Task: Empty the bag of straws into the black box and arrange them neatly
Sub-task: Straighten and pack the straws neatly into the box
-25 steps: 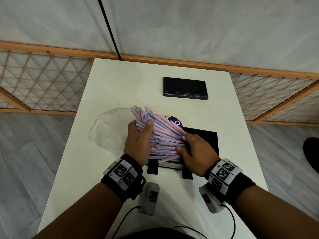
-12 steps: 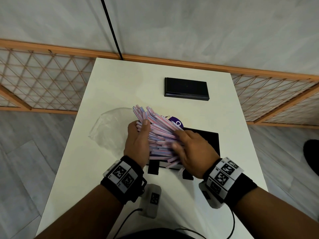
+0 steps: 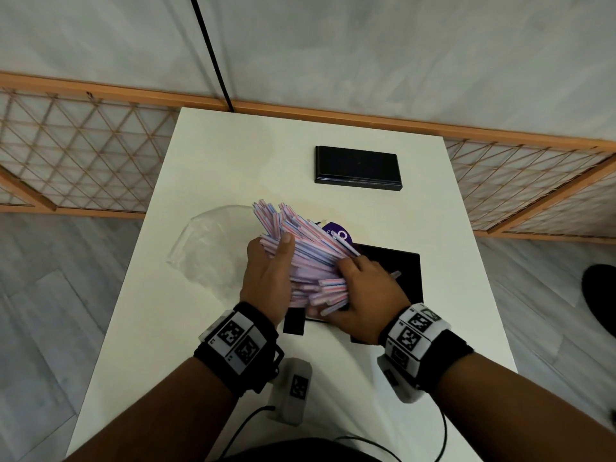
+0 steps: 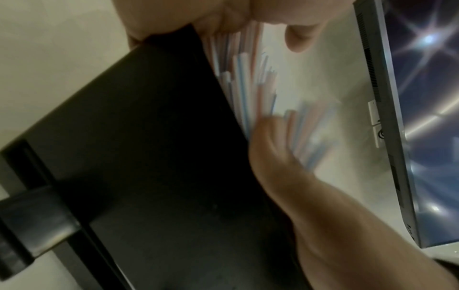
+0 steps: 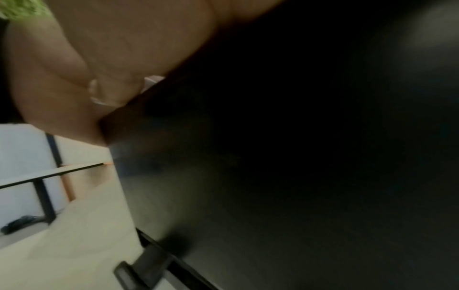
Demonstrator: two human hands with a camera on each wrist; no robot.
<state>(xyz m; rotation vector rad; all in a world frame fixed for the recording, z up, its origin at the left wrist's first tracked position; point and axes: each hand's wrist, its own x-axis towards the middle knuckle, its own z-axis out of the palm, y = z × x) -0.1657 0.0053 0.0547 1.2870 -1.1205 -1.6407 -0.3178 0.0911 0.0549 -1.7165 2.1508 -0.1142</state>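
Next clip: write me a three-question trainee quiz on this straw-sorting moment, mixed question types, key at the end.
1. True or false: the bundle of pink-and-blue striped straws lies flat inside the open black box.
2. Which hands grip the straws? A left only, B right only, C both.
3. Fill in: the crumpled clear plastic bag lies to the box's ____.

Key: 1 false, they are fanned above it; 2 C, left hand and right hand; 3 left.

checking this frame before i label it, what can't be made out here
- Head view: most of the black box interior, covered by the straws and both hands.
- Head view: the purple label, half hidden behind the straws, print too small to read.
- Left wrist view: the lower straw ends and the right hand, motion-blurred.
- Right wrist view: the right hand's fingers, blurred, with the dark box wall filling the frame.
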